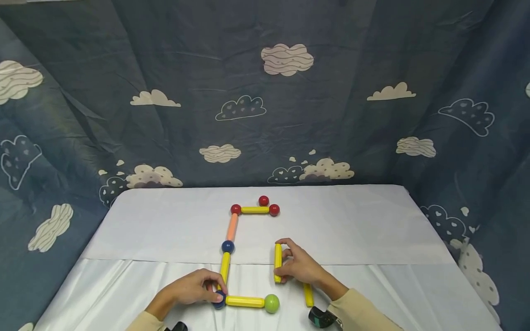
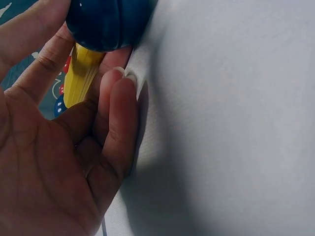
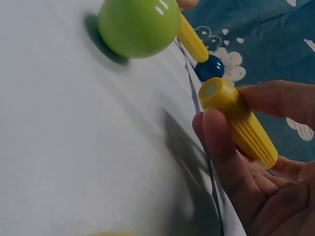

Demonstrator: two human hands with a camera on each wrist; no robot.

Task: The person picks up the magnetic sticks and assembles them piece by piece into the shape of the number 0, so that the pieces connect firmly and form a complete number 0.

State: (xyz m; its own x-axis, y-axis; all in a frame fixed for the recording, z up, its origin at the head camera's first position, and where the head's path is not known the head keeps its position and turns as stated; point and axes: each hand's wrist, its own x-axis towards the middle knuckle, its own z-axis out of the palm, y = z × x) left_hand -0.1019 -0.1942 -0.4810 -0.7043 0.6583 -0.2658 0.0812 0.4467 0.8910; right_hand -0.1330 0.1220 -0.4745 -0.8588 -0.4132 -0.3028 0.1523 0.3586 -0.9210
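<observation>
My left hand pinches a dark blue ball at the near left corner of a figure of magnetic rods and balls. From this ball a yellow rod runs right to a green ball. Another yellow rod leads away to a second blue ball. My right hand holds a loose yellow magnetic rod by its two ends, above and beyond the green ball. In the right wrist view, a pale round magnet shows in the end of the held rod.
Farther off, an orange-pink rod, a red ball, a yellow rod and another red ball continue the figure. A separate red ball lies behind. One spare yellow rod lies beside my right wrist on the white cloth.
</observation>
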